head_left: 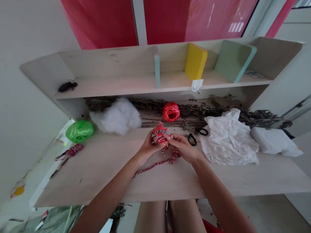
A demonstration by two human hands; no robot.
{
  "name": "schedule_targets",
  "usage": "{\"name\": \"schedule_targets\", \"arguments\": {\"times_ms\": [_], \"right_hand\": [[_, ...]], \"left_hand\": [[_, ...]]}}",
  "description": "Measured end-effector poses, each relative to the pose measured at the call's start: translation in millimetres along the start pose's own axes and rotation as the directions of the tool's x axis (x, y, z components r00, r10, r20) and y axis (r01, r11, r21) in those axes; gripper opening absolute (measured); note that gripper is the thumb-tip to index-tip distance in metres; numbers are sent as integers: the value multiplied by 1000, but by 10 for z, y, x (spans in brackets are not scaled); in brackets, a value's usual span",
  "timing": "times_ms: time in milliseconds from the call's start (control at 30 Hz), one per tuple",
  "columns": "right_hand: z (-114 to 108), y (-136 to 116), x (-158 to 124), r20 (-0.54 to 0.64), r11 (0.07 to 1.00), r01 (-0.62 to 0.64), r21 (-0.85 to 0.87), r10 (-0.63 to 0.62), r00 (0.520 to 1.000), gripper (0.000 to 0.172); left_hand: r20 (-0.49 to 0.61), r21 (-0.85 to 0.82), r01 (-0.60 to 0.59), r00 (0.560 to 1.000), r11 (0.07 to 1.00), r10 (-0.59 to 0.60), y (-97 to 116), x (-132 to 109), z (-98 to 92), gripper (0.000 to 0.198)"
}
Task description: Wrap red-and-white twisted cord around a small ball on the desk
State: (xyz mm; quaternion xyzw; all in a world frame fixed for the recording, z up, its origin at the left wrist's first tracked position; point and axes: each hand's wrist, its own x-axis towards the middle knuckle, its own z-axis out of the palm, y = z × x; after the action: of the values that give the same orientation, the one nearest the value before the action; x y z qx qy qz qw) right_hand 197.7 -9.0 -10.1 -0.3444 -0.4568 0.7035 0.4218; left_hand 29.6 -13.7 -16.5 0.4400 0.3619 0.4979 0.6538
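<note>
Over the middle of the desk (98, 174), my left hand (148, 145) is wrapped round a small red bundle wound with striped cord (159, 134). My right hand (182, 146) meets it from the right, its fingers pinched together at the bundle's side. What lies between those fingertips is too small to make out, though it looks like part of the cord. A length of red-and-white twisted cord (153, 166) trails over the desk below both hands. Just behind the hands sits a roll of red plastic twine (171, 112). Black-handled scissors (192, 139) lie right of my right hand.
White fluffy stuffing (121, 116), a green twine roll (80, 131) and a striped cord hank (74, 150) lie on the left. Crumpled white plastic (229, 139) and a white foam block (275, 141) are on the right. Dry twigs (151, 105) line the back under a shelf (113, 85).
</note>
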Motion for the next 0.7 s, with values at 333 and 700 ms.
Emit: {"name": "schedule_targets", "arguments": {"times_ms": [333,700], "right_hand": [[11,-51,-42,-24,996,-1,84,3,1000,50],[1,-60,-46,-51,995,20,95,-16,999,47]], "left_hand": [[-35,-8,0,999,1000,-1,70,-37,73,54],[-42,39,-63,997,997,65,-24,-11,-2,63]]}}
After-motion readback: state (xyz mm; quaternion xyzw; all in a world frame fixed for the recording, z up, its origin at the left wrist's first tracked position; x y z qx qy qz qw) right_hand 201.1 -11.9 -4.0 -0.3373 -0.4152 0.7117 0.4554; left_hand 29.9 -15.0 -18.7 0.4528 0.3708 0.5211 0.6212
